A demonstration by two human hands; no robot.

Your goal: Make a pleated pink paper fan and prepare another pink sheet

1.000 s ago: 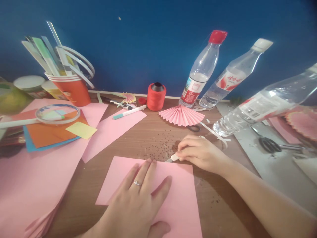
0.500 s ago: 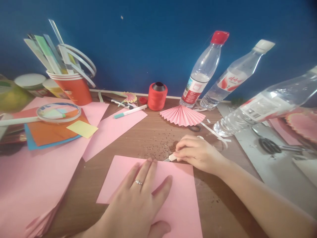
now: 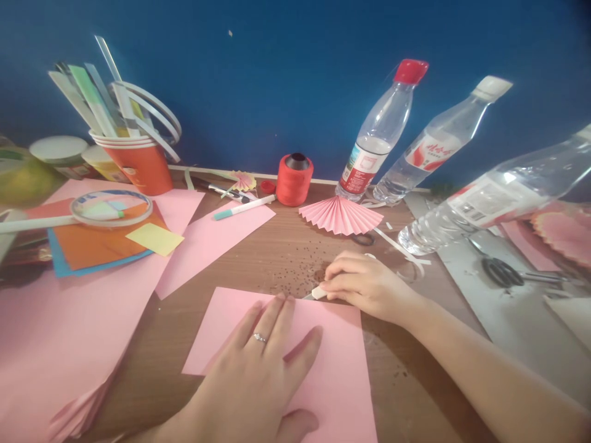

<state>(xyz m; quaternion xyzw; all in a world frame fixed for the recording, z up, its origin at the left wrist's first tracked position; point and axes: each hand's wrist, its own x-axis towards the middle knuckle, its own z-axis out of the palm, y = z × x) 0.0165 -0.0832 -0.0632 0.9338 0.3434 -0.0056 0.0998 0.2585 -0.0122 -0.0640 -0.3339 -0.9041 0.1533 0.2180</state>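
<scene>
A pink paper sheet (image 3: 337,369) lies on the brown table in front of me. My left hand (image 3: 258,375), with a ring on one finger, lies flat on the sheet with its fingers stretched out. My right hand (image 3: 369,286) is closed around a small white-handled knife (image 3: 316,293) at the sheet's far edge, the blade tip touching the paper. A folded pink paper fan (image 3: 340,215) rests just beyond my right hand.
Three clear water bottles (image 3: 381,132) stand or lean at the back right. A red thread spool (image 3: 293,178), a white pen (image 3: 242,208), an orange cup of paper strips (image 3: 138,163), a tape ring (image 3: 111,208), coloured sheets and a pink paper stack (image 3: 55,344) fill the left. Scissors (image 3: 501,271) lie at the right.
My right hand with the knife has slid slightly left along the sheet's far edge. My left hand stays pressed on the paper.
</scene>
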